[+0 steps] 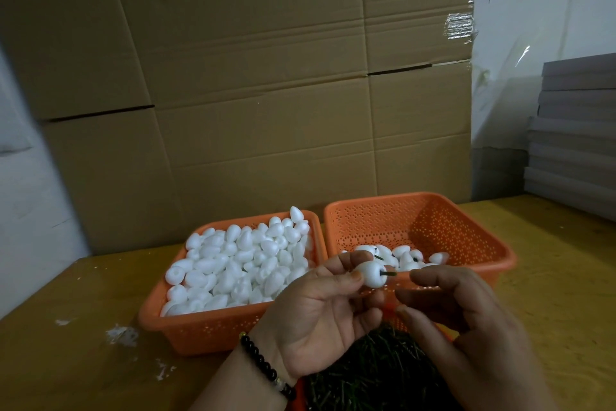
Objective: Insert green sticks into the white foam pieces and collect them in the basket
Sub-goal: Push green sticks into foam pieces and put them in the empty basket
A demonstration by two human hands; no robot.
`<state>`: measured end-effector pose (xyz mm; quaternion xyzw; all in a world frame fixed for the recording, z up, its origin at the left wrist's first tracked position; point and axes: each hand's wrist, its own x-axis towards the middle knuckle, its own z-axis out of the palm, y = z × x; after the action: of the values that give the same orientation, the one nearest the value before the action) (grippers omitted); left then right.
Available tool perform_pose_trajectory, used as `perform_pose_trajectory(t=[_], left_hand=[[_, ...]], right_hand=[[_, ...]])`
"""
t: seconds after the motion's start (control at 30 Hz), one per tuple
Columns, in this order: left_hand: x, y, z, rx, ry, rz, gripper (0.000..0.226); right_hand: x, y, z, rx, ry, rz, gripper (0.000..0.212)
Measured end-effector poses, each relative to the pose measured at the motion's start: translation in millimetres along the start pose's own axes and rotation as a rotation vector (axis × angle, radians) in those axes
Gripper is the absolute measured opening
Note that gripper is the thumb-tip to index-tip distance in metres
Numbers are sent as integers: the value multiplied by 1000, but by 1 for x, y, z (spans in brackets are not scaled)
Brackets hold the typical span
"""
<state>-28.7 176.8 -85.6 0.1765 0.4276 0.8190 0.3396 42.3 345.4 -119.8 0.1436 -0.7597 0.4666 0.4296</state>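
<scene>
My left hand [320,314] pinches a white foam piece [372,274] between thumb and fingertips, over the near rim of the right basket. A green stick [388,274] pokes out of its right side. My right hand [463,317] hovers just right of the stick with loosely curled fingers, holding nothing that I can see. The left orange basket [213,332] is heaped with plain white foam pieces [240,260]. The right orange basket [466,230] holds a few foam pieces with sticks [405,259]. A pile of green sticks [373,374] lies below my hands.
Both baskets stand side by side on a wooden table [66,360] with white foam crumbs [121,334] at the left. Large cardboard boxes [253,77] form a wall right behind the baskets. Stacked grey boards [573,134] stand at the back right.
</scene>
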Motion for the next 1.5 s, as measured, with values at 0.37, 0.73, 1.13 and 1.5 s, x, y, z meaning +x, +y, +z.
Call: perform_pose_trajectory(t=[0.37,0.73,1.13,1.5], left_hand=[[-2,0,3,-166,-106,139,31],[0,2,2,-150,-79,217,35],[1,3,7,-249,-83,207,37],[7,4,3,-195,47,212,25]], right_hand=[[-1,-1,-3,-110,-75,-23,37],[-1,-5,-3,-232,-177,-61,34],[-3,-3,-4,-243,-215,-63,31],[-2,-8,-3,-227,-198,-71,28]])
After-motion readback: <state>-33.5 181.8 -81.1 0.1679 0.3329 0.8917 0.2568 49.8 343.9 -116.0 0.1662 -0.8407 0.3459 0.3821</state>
